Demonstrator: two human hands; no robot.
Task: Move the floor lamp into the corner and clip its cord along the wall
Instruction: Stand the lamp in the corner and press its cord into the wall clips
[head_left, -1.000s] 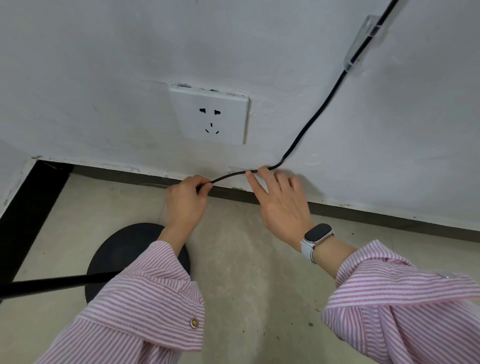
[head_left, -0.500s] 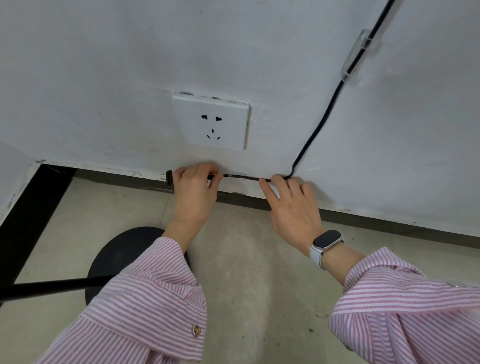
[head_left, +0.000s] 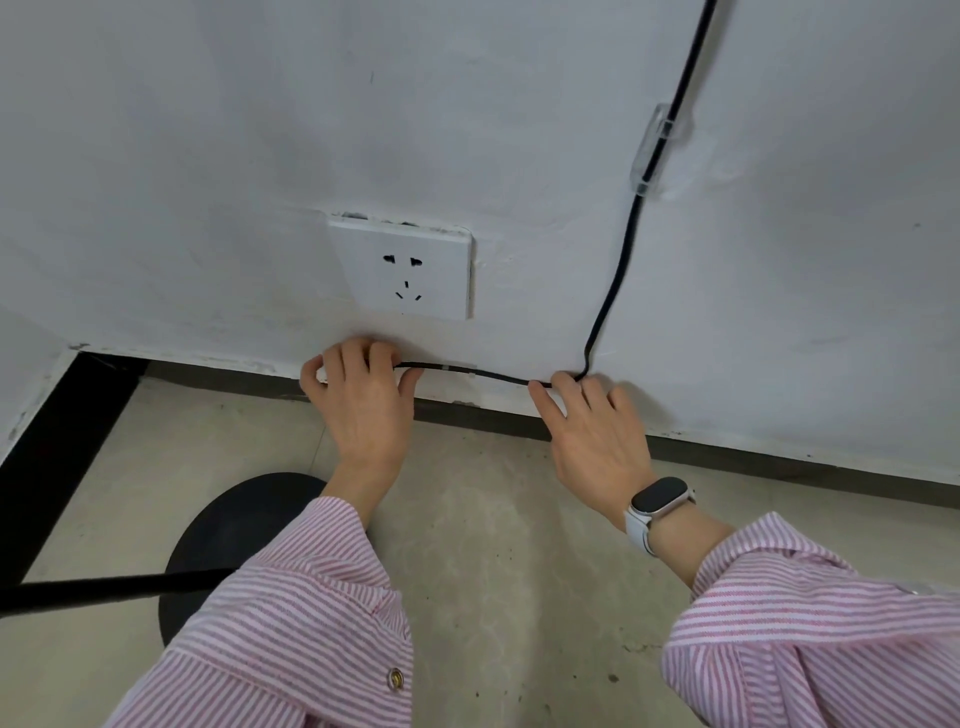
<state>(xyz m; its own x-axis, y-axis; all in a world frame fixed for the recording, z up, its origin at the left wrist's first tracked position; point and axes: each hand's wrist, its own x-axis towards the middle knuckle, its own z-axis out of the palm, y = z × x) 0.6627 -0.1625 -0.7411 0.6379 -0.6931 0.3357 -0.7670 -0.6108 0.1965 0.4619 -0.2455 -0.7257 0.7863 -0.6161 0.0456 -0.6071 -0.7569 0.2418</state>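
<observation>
1. Cord (head_left: 615, 280): thin, black. Comes down the far wall from the top right, bends low on the wall, then runs left, level, just above the dark skirting strip.
2. Upper clip (head_left: 655, 150): clear plastic, stuck to the wall (head_left: 208, 130) at upper right; the cord passes through it.
3. Lower clip (head_left: 457, 368): small and clear, on the level run between the two hands; it appears to hold the cord, though the detail is faint.
4. Left hand (head_left: 363, 405): fingers curled over the cord's left end against the wall, below the socket (head_left: 402, 270); grip closed on the cord.
5. Right hand (head_left: 597, 431): fingers spread, tips pressing the cord to the wall at the bend. White watch (head_left: 655, 506) on the wrist.
6. Floor lamp: round black base (head_left: 228, 540) on the concrete floor, near left, partly under the left sleeve; black pole (head_left: 104, 590) leaves the left edge.
</observation>
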